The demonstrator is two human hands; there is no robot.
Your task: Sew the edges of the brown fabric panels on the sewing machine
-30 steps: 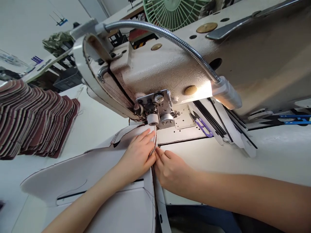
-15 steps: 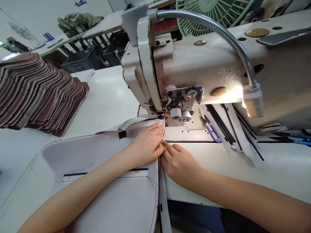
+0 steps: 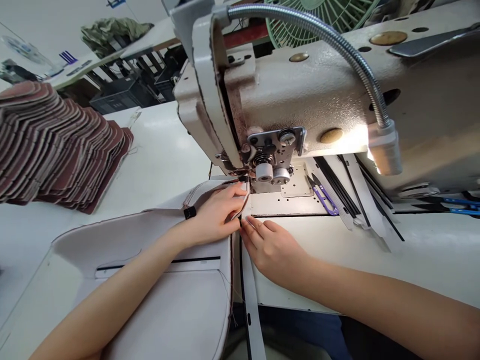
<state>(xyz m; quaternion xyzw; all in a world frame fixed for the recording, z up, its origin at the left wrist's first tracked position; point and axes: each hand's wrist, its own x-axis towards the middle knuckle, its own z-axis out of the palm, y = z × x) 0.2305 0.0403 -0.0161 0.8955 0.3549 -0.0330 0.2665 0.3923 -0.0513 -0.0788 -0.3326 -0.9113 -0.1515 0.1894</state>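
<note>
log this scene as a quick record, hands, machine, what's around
left hand: laid on the white panel
right hand: fingertips at the black-edged strip; grip unclear
machine: sewing machine, its lamp lit
beside machine base: purple snips, loose strips
far left: stack of brownish pieces
background: green fan

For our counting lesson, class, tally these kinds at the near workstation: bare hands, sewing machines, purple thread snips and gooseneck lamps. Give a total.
Bare hands (left hand, right hand): 2
Sewing machine: 1
Purple thread snips: 1
Gooseneck lamp: 1
Total: 5
</note>
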